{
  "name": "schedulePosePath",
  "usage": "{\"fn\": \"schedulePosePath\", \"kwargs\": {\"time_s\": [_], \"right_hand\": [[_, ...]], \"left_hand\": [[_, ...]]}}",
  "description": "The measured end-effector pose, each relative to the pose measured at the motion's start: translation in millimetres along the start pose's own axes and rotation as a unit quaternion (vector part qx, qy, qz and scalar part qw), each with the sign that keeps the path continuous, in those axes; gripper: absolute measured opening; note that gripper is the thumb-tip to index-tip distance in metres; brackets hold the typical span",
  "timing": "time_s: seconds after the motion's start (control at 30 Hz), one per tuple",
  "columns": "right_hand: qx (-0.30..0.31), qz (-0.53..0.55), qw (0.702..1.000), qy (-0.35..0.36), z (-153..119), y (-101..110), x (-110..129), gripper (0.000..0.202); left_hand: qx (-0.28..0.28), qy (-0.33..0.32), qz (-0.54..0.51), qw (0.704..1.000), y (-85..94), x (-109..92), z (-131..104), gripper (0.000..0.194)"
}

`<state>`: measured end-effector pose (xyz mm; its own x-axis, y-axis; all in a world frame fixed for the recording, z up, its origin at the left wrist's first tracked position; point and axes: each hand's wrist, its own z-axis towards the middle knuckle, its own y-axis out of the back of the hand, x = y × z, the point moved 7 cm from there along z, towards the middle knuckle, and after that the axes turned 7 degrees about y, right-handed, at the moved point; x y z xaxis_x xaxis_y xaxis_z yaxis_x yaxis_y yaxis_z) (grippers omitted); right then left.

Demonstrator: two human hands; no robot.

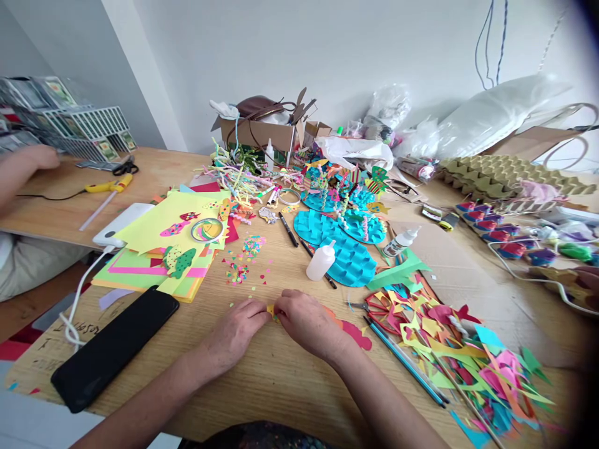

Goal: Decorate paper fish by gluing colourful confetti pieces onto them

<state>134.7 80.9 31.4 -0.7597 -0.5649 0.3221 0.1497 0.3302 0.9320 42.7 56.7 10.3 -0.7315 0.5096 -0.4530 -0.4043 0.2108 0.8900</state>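
My left hand [238,327] and my right hand [304,321] meet over the wooden table, both with fingers pinched on a small yellow paper piece [270,309], mostly hidden by the fingers. Right of my right hand lies a red paper shape [358,335], partly covered by my forearm. A white glue bottle [321,262] stands upright beyond my hands, beside a blue textured oval [355,252]. Tiny coloured confetti [238,271] is scattered beyond my left hand.
A black phone [115,349] and stacked yellow sheets [154,218] lie left. Colourful scraps [468,362], red-handled scissors [384,315] and blue pencils [407,365] are right. Another person's hand [37,157] shows far left, near a yellow glue gun [110,186].
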Motion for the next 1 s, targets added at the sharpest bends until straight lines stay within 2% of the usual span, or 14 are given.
{"fn": "schedulePosePath", "kwargs": {"time_s": [0.27,0.37,0.47,0.53,0.6,0.7,0.8,1.0], "right_hand": [[-0.018,-0.004,1.0,-0.002,1,-1,1,0.019],[-0.059,0.014,0.998,-0.003,-5,15,-1,0.019],[-0.141,0.055,0.988,0.006,-24,45,-2,0.018],[-0.179,0.078,0.981,0.015,-41,60,-2,0.016],[-0.209,0.098,0.972,0.032,-57,67,-2,0.017],[-0.246,0.115,0.962,0.038,-72,59,-5,0.018],[-0.282,0.121,0.95,0.048,-77,41,-12,0.017],[-0.33,0.135,0.931,0.075,-75,14,-19,0.018]], "left_hand": [[0.0,0.004,-0.004,1.0,-1.5,1,0,0.025],[-0.002,-0.001,-0.017,1.0,2.9,0,0,0.031],[0.001,0.003,-0.038,0.999,15.8,2,1,0.037],[-0.01,0.016,-0.04,0.999,31.4,9,1,0.038],[-0.034,0.038,-0.024,0.998,50.9,19,2,0.036],[-0.067,0.062,0.024,0.996,77.6,35,4,0.032],[-0.074,0.077,0.083,0.991,92.0,51,9,0.031],[-0.015,0.1,0.146,0.984,86.2,77,23,0.03]]}}
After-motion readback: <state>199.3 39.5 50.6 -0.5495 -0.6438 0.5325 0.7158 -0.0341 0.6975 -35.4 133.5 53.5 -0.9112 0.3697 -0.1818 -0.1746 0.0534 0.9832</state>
